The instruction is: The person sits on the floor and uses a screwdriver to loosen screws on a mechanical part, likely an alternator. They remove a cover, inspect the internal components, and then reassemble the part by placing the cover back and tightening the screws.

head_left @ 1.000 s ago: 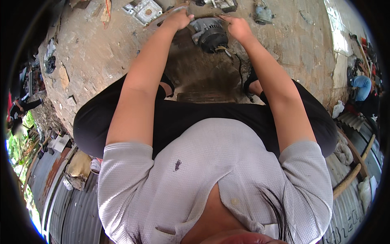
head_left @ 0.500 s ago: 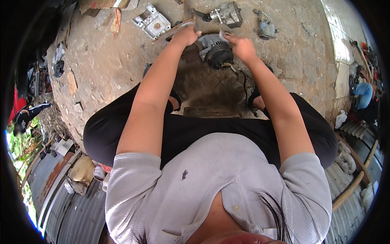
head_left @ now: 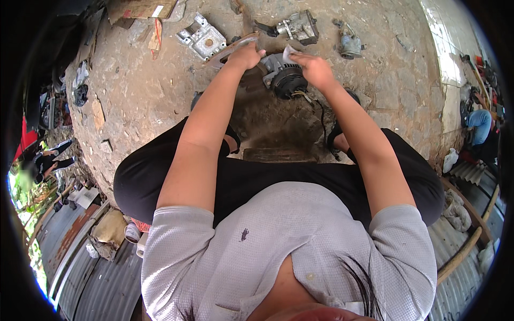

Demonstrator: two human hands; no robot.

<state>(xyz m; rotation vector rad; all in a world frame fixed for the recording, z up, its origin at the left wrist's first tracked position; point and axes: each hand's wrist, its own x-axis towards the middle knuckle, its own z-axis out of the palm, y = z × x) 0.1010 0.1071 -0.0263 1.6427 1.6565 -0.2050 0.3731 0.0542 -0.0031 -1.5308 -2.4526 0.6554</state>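
Note:
A round grey-and-black motor-like part [head_left: 284, 77] with loose wires sits on the stone ground between my feet. My left hand [head_left: 245, 55] rests on its left side, close to a curved flat metal piece [head_left: 227, 49]. My right hand [head_left: 316, 69] is over its right side, with a small pale scrap [head_left: 289, 52], cloth or paper, pinched in the fingers. My knees in black trousers are spread either side of a dark oily patch of ground.
A square grey metal housing [head_left: 202, 38] lies at the back left, another engine part [head_left: 299, 25] at the back middle, a small metal piece [head_left: 350, 46] to its right. Corrugated sheets [head_left: 91, 267] lie at lower left. Another person [head_left: 479, 123] sits at far right.
The view has tilted down, so the hands and the part sit lower in the picture. Both hands stay on the part, the right one shifting slightly along its side.

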